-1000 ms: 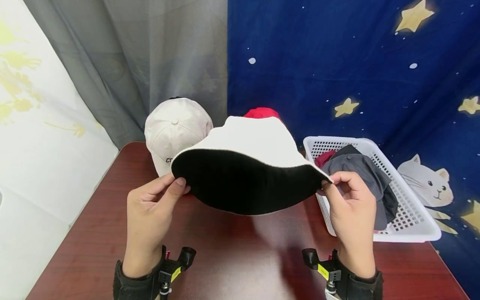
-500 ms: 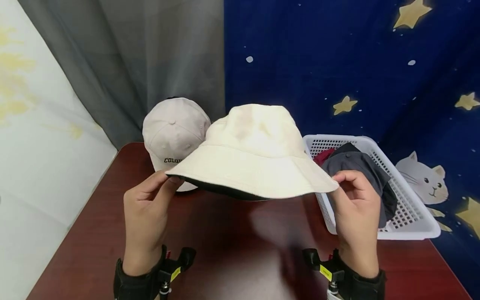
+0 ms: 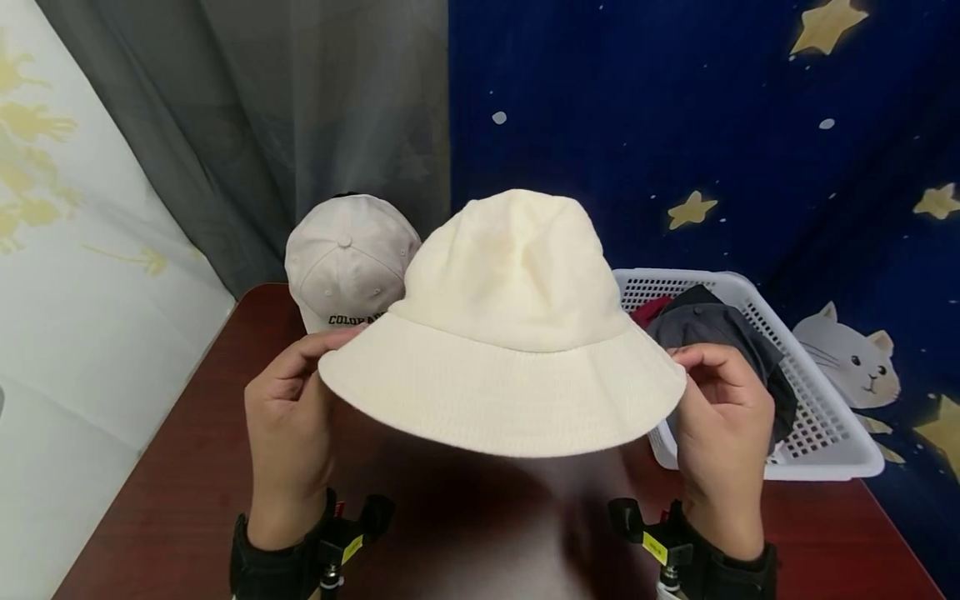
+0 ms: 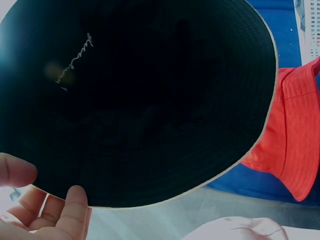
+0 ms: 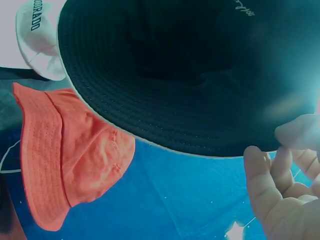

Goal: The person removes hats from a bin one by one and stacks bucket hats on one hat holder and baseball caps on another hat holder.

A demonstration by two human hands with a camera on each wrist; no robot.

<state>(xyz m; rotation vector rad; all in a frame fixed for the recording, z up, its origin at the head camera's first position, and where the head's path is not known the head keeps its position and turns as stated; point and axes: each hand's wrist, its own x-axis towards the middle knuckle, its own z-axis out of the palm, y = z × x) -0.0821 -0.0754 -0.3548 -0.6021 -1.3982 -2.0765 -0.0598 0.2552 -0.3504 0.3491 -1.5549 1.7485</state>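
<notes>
The bucket hat (image 3: 504,333) is coloured cream on the outside — its lining (image 4: 150,100) is black, with a small line of pale stitched script. The baseball cap (image 3: 348,258) is shown in off-white with black lettering. A red-orange hat (image 5: 65,150) is seen in the wrist views. The basket (image 3: 825,433) is white, perforated — a dark grey cap (image 3: 720,329) is contained. The table (image 3: 187,467) is finished in dark red-brown woodgrain. The backdrop (image 3: 675,125) is printed deep blue with yellow stars and a white cat.

four hats (image 3: 510,333), one basket (image 3: 825,450)

Bucket hat (image 3: 510,333) before two caps (image 3: 348,258); basket (image 3: 825,450) right, apparently holding caps.
</notes>
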